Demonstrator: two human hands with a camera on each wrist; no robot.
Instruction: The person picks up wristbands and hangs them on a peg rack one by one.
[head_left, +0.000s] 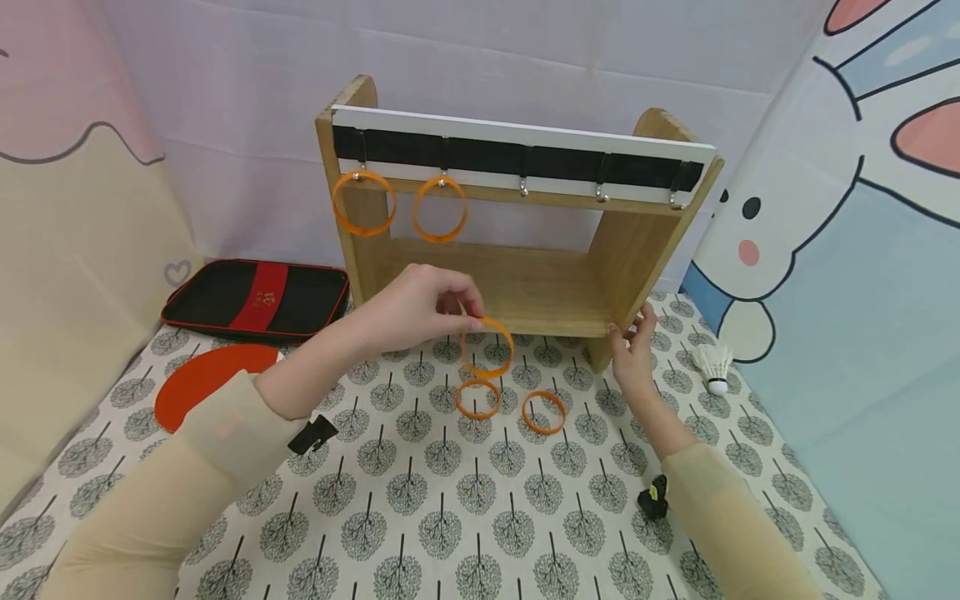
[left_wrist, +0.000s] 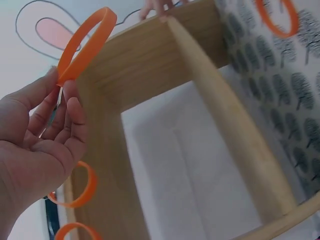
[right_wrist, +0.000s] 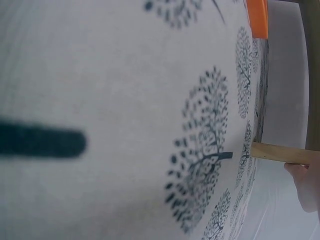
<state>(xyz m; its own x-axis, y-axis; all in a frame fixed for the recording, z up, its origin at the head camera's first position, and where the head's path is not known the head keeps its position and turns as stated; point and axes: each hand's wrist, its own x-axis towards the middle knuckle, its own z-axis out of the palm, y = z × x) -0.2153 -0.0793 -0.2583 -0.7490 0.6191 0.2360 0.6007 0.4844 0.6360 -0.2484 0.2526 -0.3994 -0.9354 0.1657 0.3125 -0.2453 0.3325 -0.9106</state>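
Note:
My left hand (head_left: 423, 308) pinches an orange ring (head_left: 512, 346) between thumb and fingertips, in front of a wooden rack (head_left: 510, 296). In the left wrist view, the held ring (left_wrist: 95, 47) stands up from the fingertips, apart from the rack. With my right hand (head_left: 633, 354) I grip the rack's lower right corner, thumb in front. Along the rack's top, a white and black rail (head_left: 483, 153) carries several metal hooks. One orange ring (head_left: 363, 232) hangs from the leftmost hook, another ring (head_left: 441, 238) from the hook beside it. The right wrist view shows only part of the right hand (right_wrist: 309, 185).
Two orange rings, a nearer one (head_left: 477, 416) and another (head_left: 543, 432), lie on the tree-patterned tablecloth (head_left: 442, 533). Left of the rack are a black and red case (head_left: 307, 300) and a red round paddle (head_left: 206, 383). A shuttlecock (head_left: 716, 371) lies at the right.

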